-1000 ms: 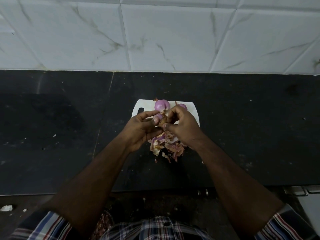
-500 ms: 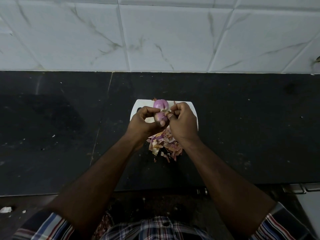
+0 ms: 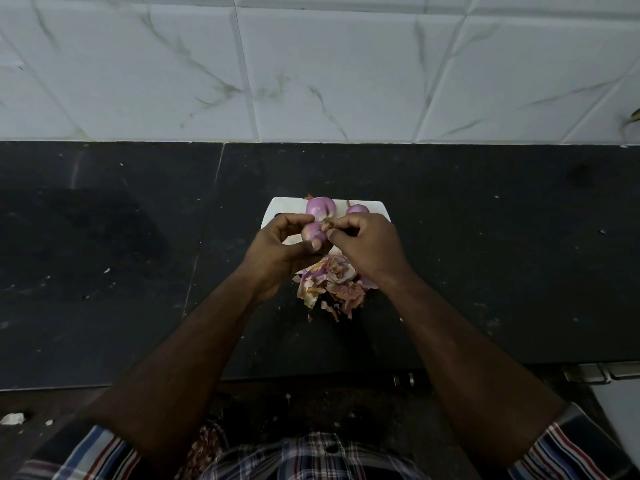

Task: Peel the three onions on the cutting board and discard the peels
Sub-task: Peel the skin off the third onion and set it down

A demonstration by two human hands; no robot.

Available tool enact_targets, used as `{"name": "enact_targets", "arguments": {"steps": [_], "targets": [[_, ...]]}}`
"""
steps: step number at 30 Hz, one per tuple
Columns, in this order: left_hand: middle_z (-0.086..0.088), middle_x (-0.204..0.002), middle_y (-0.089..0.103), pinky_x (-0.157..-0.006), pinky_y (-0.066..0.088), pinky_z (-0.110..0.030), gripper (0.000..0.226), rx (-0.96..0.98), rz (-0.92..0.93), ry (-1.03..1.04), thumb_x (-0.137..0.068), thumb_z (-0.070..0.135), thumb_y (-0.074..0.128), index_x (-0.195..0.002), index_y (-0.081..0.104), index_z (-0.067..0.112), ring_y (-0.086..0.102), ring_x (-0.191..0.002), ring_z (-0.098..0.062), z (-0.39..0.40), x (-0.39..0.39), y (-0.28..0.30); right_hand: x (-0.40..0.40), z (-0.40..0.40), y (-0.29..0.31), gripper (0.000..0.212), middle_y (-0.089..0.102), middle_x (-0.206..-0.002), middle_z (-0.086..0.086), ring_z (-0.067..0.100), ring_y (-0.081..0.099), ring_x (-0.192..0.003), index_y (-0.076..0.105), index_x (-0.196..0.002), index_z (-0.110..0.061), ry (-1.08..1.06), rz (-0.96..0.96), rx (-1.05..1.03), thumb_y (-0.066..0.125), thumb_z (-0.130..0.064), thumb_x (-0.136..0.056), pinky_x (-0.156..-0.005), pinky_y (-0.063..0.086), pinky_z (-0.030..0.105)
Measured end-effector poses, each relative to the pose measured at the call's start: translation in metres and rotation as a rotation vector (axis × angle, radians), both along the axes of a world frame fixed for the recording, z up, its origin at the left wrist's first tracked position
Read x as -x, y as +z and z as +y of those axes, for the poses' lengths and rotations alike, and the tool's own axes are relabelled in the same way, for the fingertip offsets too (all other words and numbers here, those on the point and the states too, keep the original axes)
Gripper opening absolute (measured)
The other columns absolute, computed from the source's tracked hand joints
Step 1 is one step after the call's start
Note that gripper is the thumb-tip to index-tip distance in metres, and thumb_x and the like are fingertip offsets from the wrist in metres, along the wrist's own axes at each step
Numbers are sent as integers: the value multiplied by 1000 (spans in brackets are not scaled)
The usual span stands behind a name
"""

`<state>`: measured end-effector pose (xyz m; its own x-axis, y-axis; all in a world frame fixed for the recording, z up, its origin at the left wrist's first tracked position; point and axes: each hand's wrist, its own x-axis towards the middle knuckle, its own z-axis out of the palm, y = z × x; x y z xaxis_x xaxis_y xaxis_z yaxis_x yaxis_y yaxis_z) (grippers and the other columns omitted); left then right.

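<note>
I see the left hand (image 3: 277, 249) gripping a small purple onion (image 3: 313, 231) above the white cutting board (image 3: 273, 209), while the right hand (image 3: 369, 249) pinches dry skin at its tip. I'd pull gently toward the root and keep the onion steady. My count: three onions, two on the board's far edge, one peel pile (image 3: 332, 287) at its near edge.

black counter (image 3: 485, 271), cutting board (image 3: 277, 206), peels (image 3: 332, 285)

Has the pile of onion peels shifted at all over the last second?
No. The peel pile lies in the same place, at the near edge of the white cutting board, spilling onto the black counter.
</note>
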<state>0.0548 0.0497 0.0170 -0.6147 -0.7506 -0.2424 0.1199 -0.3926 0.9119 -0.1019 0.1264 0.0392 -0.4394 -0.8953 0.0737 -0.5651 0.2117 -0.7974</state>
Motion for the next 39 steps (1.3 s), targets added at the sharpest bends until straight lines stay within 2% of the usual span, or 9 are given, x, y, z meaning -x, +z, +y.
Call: {"name": "enact_targets", "arguments": {"steps": [2,9,12,14,22,27,31,34,39], "targets": [[-17,-130,60,-84,60,-43,39,58,-37,8,-81,-7,74,-115,62,9,72,-100,-36,0,2,0,-3,-1,0,15,73,-94,0,4,66,-83,76,-99,-16,-14,93,30,68,-23,-89,-70,49,12],[-18,-127,61,-83,61,-43,41,192,-96,30,-79,-4,79,-117,64,5,71,-102,-38,4,6,0,-12,-4,1,13,58,-92,5,7,46,-69,57,-85,-17,-78,280,-24,53,-24,-95,-53,24,13],[-20,-130,60,-85,60,-46,45,144,-73,5,-78,-5,78,-120,62,1,70,-104,-41,3,5,2,-16,-4,1,13,52,-102,7,3,41,-61,58,-98,-19,-75,261,-51,48,-27,-100,-49,24,12],[-20,-131,60,-89,59,-50,51,96,-59,-26,-74,-1,80,-121,62,1,70,-104,-42,2,2,4,-14,-4,1,11,51,-101,7,2,42,-59,55,-93,-18,-49,247,-73,49,-25,-99,-48,25,13],[-20,-135,61,-87,59,-41,47,-56,52,-85,-88,-7,64,-133,56,3,70,-106,-34,1,-3,3,-6,3,3,22,56,-70,-3,4,48,-58,54,-73,-18,-50,15,-82,54,-24,-94,-48,30,14],[-18,-130,63,-83,61,-39,45,-143,98,-79,-86,-2,63,-129,60,8,70,-104,-36,2,-7,4,4,5,-6,24,51,-62,-2,15,48,-60,50,-69,-13,-140,0,-119,55,-22,-90,-55,36,30],[-18,-123,66,-84,61,-39,36,-205,93,-77,-95,-5,54,-126,62,10,69,-106,-41,-2,-12,4,11,11,-7,12,69,-72,-3,16,67,-73,67,-76,-15,-102,-13,-154,64,-24,-84,-71,56,37],[-17,-118,69,-80,62,-37,34,-236,84,-80,-96,-4,53,-125,63,11,70,-104,-39,-1,-10,6,9,14,-7,5,74,-81,-6,8,68,-77,75,-84,-16,-54,27,-150,71,-15,-80,-78,58,36],[-13,-114,71,-77,61,-35,34,-211,79,-103,-96,-1,54,-127,61,12,70,-103,-35,-1,-10,4,7,15,-3,21,75,-100,-7,4,68,-93,75,-105,-18,4,-87,-32,62,-11,-91,-87,57,31]]}}
